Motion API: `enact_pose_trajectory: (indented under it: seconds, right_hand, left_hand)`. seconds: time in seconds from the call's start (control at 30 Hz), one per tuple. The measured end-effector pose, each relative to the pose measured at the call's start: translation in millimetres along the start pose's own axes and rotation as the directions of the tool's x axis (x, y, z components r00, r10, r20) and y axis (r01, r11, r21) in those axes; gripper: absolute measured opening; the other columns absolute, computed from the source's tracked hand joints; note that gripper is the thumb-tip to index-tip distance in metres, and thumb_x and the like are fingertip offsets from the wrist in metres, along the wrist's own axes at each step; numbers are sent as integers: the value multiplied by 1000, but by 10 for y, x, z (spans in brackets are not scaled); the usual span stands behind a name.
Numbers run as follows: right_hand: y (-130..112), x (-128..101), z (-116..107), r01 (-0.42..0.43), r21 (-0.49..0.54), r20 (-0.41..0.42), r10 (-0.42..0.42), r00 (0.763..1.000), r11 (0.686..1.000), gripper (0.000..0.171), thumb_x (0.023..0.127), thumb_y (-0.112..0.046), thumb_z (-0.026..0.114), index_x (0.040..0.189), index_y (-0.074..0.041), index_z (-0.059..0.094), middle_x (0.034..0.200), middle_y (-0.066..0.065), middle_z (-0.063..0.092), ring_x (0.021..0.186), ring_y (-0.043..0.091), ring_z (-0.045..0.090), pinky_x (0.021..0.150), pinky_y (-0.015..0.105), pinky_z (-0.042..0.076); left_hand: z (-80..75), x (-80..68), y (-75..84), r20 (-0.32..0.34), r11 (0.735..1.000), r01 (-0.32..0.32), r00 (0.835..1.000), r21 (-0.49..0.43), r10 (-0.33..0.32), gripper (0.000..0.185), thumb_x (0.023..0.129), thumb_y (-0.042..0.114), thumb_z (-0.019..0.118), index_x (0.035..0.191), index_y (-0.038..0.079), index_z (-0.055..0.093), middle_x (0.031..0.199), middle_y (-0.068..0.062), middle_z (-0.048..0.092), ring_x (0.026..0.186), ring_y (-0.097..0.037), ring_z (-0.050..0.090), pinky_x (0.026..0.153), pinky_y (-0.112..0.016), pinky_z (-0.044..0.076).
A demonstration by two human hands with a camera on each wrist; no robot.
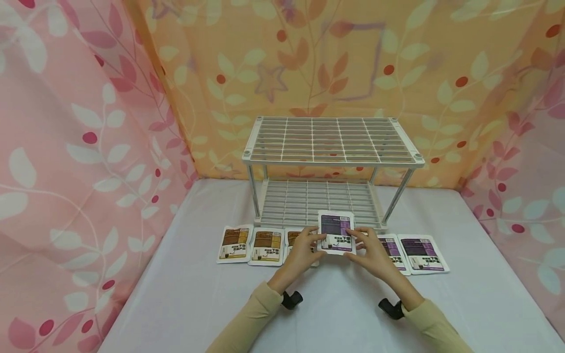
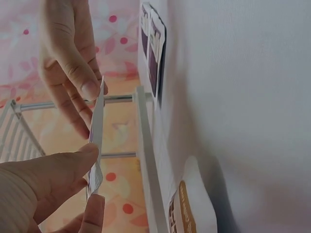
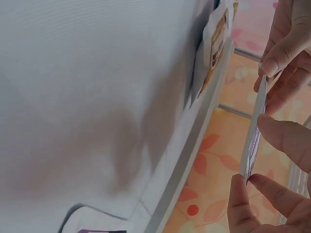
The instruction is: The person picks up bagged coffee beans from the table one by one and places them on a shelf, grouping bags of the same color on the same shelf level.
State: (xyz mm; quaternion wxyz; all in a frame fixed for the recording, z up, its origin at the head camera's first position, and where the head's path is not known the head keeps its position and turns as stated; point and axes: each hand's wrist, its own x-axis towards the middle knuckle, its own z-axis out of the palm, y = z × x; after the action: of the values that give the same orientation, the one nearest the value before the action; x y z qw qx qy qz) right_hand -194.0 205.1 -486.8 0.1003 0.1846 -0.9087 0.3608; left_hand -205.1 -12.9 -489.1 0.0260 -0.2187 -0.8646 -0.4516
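Note:
Both hands hold a white packet (image 1: 336, 225) with a purple and dark label, raised over the table in front of the rack's lower shelf. My left hand (image 1: 301, 252) pinches its left edge between thumb and fingers. At the opposite edge, my right hand (image 1: 372, 252) pinches it likewise. The wrist views show the packet (image 2: 97, 131) edge-on, thin and flat, with fingertips (image 3: 239, 184) at its rim. Behind my left hand, a brown-labelled packet (image 1: 292, 237) is partly covered. Beside my right hand lies a purple-labelled packet (image 1: 394, 252), also partly hidden.
A white two-tier wire rack (image 1: 333, 162) with metal posts stands at the back of the white table (image 1: 185, 294). Brown-labelled packets (image 1: 267, 246) lie in a row at its front left, and another purple-labelled packet (image 1: 423, 254) lies at the right. Patterned cloth (image 1: 309, 59) encloses the table.

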Motion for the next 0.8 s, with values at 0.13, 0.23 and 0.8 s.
enact_pose_trajectory:
  seconds: [0.13,0.23,0.8]
  right_hand:
    - [-65,53,24,26,-4,-19,-26,999,1000,67,67,-6,82,128,-1,53,123,25,40,89,27,57,73,37,54]
    - [-114,95,34,41,-5,-30,-41,999,999,69,67,-6,82,129,-2,53,124,25,40,88,27,57,73,37,54]
    - [-397,299,85,128,-15,-75,-128,989,992,71,69,-8,81,133,-6,50,129,24,36,85,28,57,70,39,53]
  left_hand:
    - [-70,-7,-3,-24,999,-14,1000,32,15,48,77,10,75,122,7,60,139,-14,42,92,-20,61,69,-17,51]
    - [-122,-9,1,-43,999,-14,999,39,16,49,77,10,75,123,7,60,140,-14,41,91,-19,59,68,-18,50]
    - [-353,-35,-87,-178,990,-124,975,70,135,52,75,5,75,124,6,59,141,-14,39,107,-26,56,82,-32,53]
